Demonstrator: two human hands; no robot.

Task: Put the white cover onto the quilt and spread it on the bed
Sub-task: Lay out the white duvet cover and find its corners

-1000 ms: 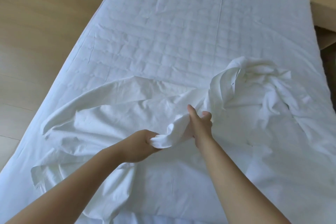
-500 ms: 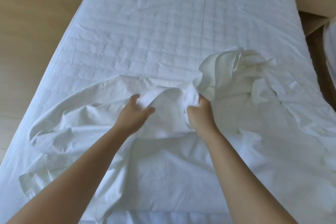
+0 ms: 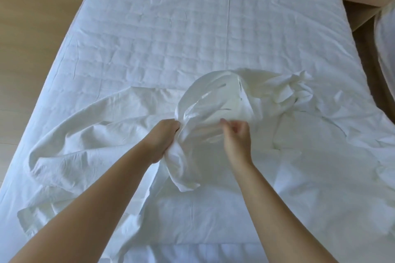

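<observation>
Lifted since half a second earlier: the middle of the white cover [image 3: 85, 149], now puffed into a rounded dome above both hands instead of lying as a low fold. Shifted as well: left hand [image 3: 164, 139], from spread fingers over the cloth to a firm grip on a bunched fold at the dome's left edge. Below that grip, a twisted tail of fabric hanging down toward the near side.

Right hand [image 3: 236, 139]: just beside the near right edge of the dome, fingers curled, thumb raised. Blurred by motion, so cannot tell whether holding cloth or only touching it.

Location of white cover: crumpled across the near half of the bed [image 3: 171, 17]. Left portion spread out toward the left edge of the bed; right portion heaped in tight creases beyond the right hand. Resting on a flatter white layer [image 3: 213, 215] with a straight hem near the bottom of the view; cannot tell whether quilt or sheet.

Far half of the bed: quilted surface, uncovered, marked by one lengthwise crease.

Left of the bed: wooden floor [image 3: 32, 28]. Upper right: light wooden furniture [image 3: 359, 13], and beside it a white cushioned item [image 3: 384, 49], cut off by the right border.
</observation>
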